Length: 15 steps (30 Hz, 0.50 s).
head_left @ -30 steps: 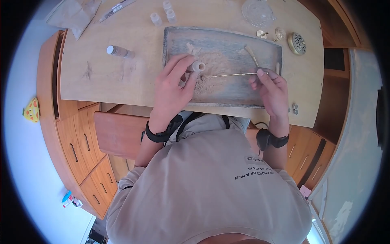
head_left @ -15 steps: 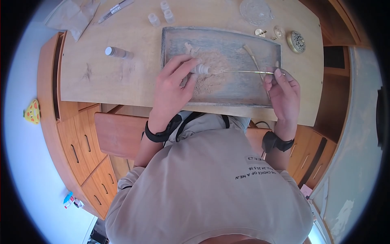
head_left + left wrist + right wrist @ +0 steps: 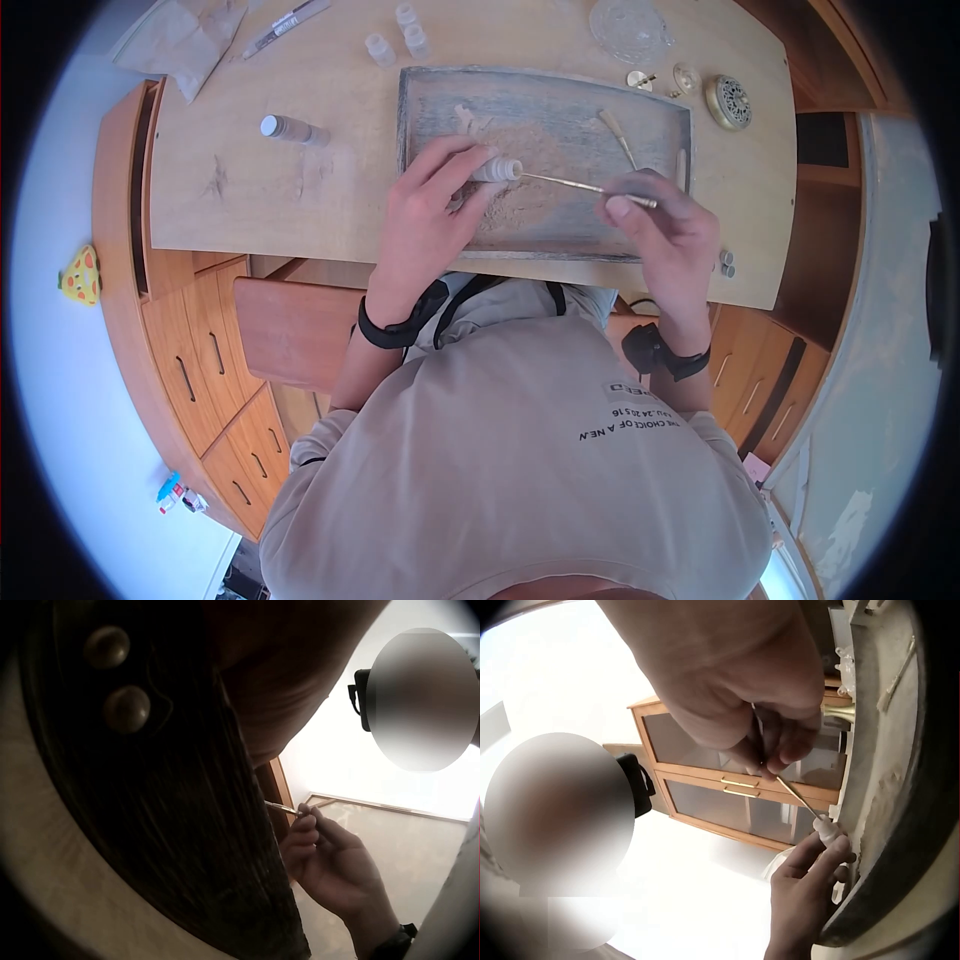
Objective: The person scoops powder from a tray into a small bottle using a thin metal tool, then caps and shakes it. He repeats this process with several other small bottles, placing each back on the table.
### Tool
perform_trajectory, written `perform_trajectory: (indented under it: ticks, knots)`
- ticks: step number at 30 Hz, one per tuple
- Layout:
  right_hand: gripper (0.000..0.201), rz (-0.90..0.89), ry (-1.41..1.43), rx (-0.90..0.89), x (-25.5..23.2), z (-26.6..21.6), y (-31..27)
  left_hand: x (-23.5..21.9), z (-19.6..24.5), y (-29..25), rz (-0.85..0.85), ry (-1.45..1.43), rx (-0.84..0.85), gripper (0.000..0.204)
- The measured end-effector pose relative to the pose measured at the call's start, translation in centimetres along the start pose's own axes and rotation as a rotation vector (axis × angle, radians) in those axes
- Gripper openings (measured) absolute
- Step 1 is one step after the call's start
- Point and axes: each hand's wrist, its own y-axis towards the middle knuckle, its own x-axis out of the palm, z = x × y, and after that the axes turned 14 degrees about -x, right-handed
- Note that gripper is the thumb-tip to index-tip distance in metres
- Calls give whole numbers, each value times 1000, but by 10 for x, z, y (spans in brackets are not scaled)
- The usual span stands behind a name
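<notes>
My left hand (image 3: pixel 428 210) holds a small clear plastic bottle (image 3: pixel 499 170), which lies tipped with its mouth facing right over the tray (image 3: pixel 560 247). Between thumb and fingers, my right hand (image 3: pixel 668 228) pinches a thin brass-coloured stick tool (image 3: pixel 566 182). The tool's far tip is right at the bottle's mouth, as the right wrist view also shows with the bottle (image 3: pixel 827 829) and tool (image 3: pixel 798 796). Brown powder (image 3: pixel 525 200) is spread in the tray beneath. A small brush (image 3: pixel 617 135) lies in the tray beyond my right hand.
A capped bottle (image 3: pixel 293 129) lies on the table at left. Several small bottles (image 3: pixel 411 38) stand behind the tray. At back right are a glass dish (image 3: pixel 630 30) and a pierced brass burner (image 3: pixel 730 103). Small grey caps (image 3: pixel 727 263) sit near the front right edge.
The bottle has tipped from mouth-up to mouth-right. My right hand moved right, then back left, and the tool's tip rose from the powder to the bottle's mouth.
</notes>
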Motion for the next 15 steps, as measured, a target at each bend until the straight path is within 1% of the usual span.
perform_trajectory:
  ticks: [2,5,8,10,11,13,15]
  knots:
    - [17,-143,-116,-223,-2,-4,3,-1,-1,0,10,-10,9,29]
    - [12,-220,-158,-440,-13,-19,6,-3,0,-1,30,-19,3,29]
    - [11,-90,-64,-438,-26,-18,0,-2,-4,-1,50,-40,5,29]
    - [12,81,-76,-233,-28,-14,-7,0,-6,0,64,-75,25,29]
    - [13,165,-80,-131,-29,-11,-10,0,-5,0,63,-94,5,29]
    - [15,147,-149,-39,-32,2,-12,-1,-3,-1,62,-130,-38,30]
    - [16,125,-182,29,-32,13,-12,-1,-3,0,70,-138,-38,30]
